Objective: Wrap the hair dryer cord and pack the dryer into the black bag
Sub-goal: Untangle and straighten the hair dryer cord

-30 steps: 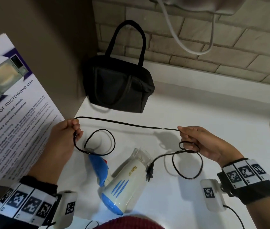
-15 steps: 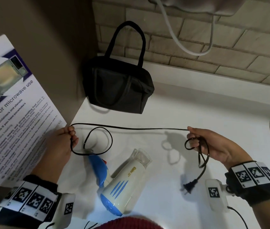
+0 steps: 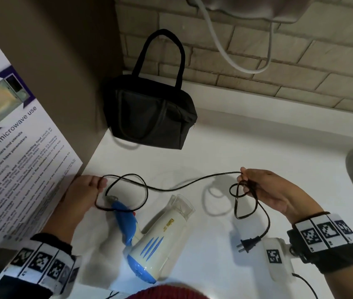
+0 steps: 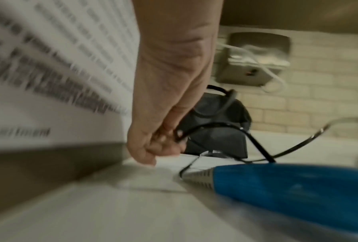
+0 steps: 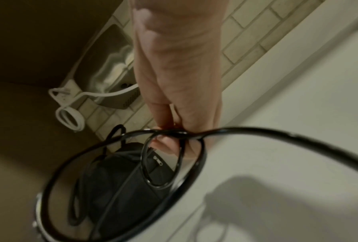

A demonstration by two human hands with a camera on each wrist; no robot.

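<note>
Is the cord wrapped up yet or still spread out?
Mostly spread. The cord runs slack between the left hand and right hand, with a few loose loops at each; the plug dangles free.

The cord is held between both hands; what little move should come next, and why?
Probably the right hand gathers another loop from the slack cord toward the left hand. It already holds small loops, the plug dangles, and the hair dryer lies unpacked.
</note>
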